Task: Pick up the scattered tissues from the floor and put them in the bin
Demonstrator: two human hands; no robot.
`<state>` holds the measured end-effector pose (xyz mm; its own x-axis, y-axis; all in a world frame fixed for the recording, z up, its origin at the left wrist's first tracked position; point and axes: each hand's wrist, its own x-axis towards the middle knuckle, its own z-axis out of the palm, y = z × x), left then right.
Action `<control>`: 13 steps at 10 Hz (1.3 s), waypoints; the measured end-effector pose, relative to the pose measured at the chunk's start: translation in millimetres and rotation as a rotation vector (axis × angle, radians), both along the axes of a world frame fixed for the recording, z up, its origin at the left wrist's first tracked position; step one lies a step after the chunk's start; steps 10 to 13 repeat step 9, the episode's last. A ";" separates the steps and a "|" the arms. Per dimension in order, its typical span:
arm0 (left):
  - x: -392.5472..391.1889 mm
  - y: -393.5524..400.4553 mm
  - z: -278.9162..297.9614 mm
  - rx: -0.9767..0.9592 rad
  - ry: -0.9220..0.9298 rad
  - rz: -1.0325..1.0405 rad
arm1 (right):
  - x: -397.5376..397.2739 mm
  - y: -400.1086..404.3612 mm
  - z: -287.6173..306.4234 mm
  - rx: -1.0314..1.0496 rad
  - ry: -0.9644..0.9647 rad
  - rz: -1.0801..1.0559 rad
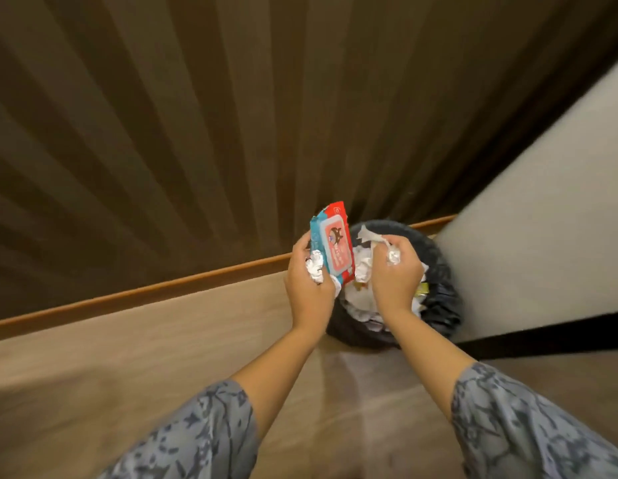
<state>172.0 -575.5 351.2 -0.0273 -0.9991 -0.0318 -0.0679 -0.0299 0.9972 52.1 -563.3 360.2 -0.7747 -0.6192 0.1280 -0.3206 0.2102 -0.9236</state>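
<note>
A round black bin (442, 299) with a dark liner stands on the floor in the corner, holding several crumpled white tissues (359, 299). My left hand (309, 288) is at the bin's left rim, gripping a red and blue wet-wipe pack (335, 247) upright together with a crumpled tissue (314, 267). My right hand (395, 274) hovers over the bin's opening, closed around another crumpled white tissue (392, 255) with a loose end trailing to the upper left.
A dark slatted wooden wall (231, 115) with an orange-brown skirting strip (145, 290) runs behind the bin. A pale panel (542, 219) stands at the right, touching the bin's side. Light wood floor (162, 368) spreads to the left and front.
</note>
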 end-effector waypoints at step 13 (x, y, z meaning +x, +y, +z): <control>-67.9 12.4 28.5 0.354 -0.691 -0.378 | -91.3 105.0 38.4 0.585 -0.241 0.042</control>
